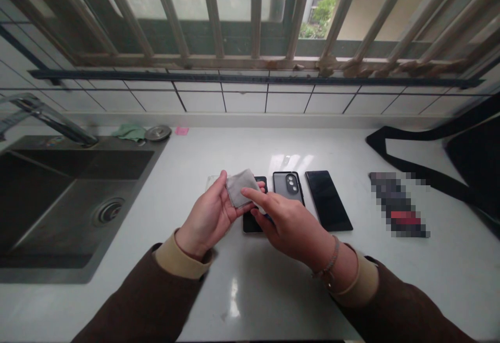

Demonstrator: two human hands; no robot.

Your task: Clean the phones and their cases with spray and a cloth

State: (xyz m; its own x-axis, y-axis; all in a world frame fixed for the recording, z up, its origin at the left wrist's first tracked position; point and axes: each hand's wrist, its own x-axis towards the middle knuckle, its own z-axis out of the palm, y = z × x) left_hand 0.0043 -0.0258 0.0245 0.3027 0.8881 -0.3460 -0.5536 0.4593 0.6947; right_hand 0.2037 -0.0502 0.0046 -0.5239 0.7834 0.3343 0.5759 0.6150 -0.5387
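My left hand [213,213] is palm up in the middle, its thumb beside a folded grey cloth [236,191] that lies across the palm and fingers. Over the cloth, my right hand [289,223] is curled round a small white-topped object [260,207], mostly hidden by the fingers. Its index finger reaches out to the cloth. Beneath both hands a dark phone [252,224] lies on the white counter, partly covered. Just right of it is a black-edged phone case [284,182] with camera cutouts. Farther right lies a second dark phone [328,201], flat.
A steel sink [88,259] with a faucet [58,122] is at the left. Behind it are a green cloth [130,131], a round metal lid [157,132] and a pink piece [182,131]. A black strap [406,134] and a pixelated item [398,202] lie right. A barred window is behind.
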